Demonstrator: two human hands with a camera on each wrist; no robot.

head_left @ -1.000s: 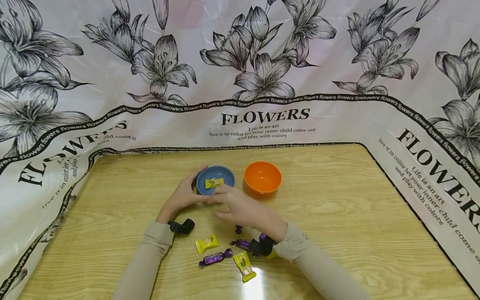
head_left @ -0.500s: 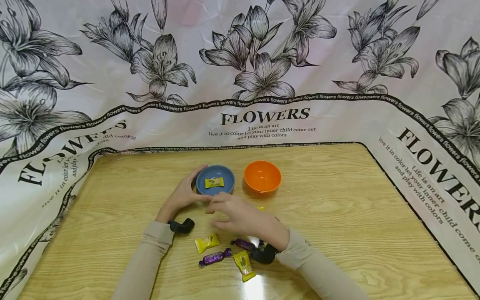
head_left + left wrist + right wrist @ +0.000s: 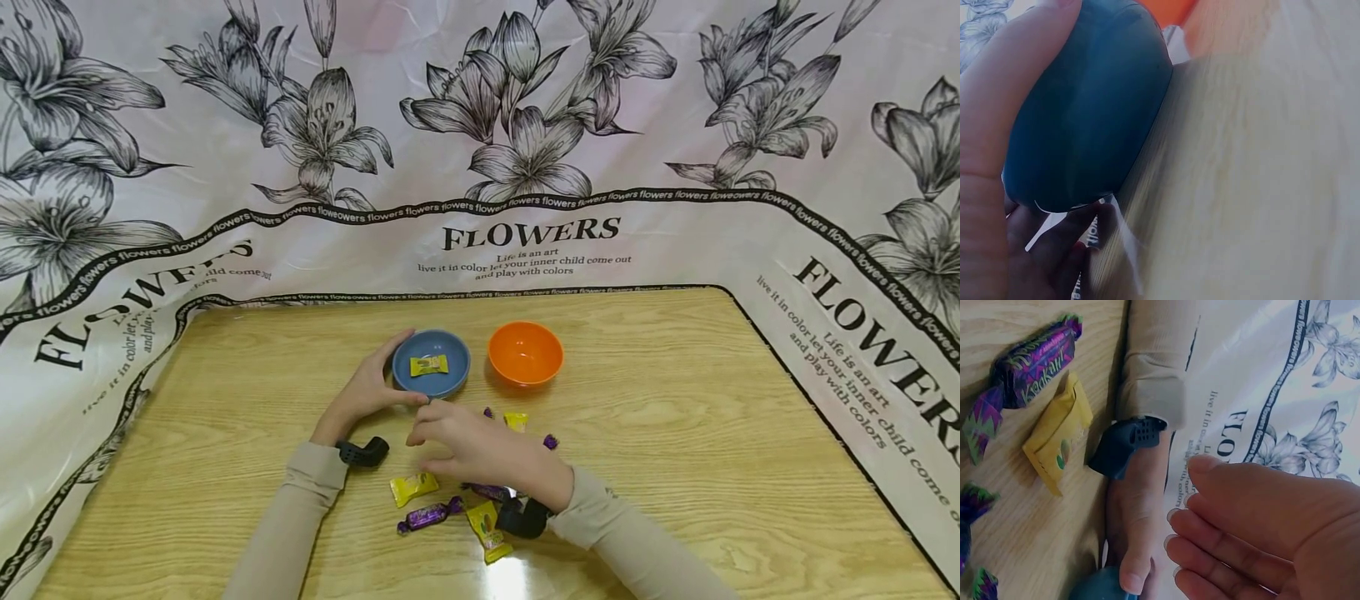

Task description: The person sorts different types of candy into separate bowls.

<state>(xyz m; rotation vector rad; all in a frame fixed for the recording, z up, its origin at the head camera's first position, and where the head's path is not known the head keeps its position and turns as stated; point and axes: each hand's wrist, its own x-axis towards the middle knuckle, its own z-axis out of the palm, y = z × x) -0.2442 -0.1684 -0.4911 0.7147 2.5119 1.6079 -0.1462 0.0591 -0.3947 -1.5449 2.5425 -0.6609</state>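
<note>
My left hand holds a blue bowl by its left side, thumb at the near rim and fingers around the far side. In the left wrist view the bowl's wall lies between thumb and fingers. One yellow-wrapped candy lies inside. My right hand hovers near the bowl over the loose candies, fingers loosely bent, holding nothing. In the right wrist view its thumb and fingers are apart. Beneath it lie a yellow candy, a purple-wrapped candy and another yellow one; others are partly hidden.
An orange bowl stands to the right of the blue one. Beyond the right hand are another yellow candy and purple wrapper ends. A flower-printed sheet borders the wooden table at the back and sides.
My right hand has drawn back from the blue bowl toward the near candies, uncovering the candy inside and a yellow one beyond the hand. The left hand stays on the bowl.
</note>
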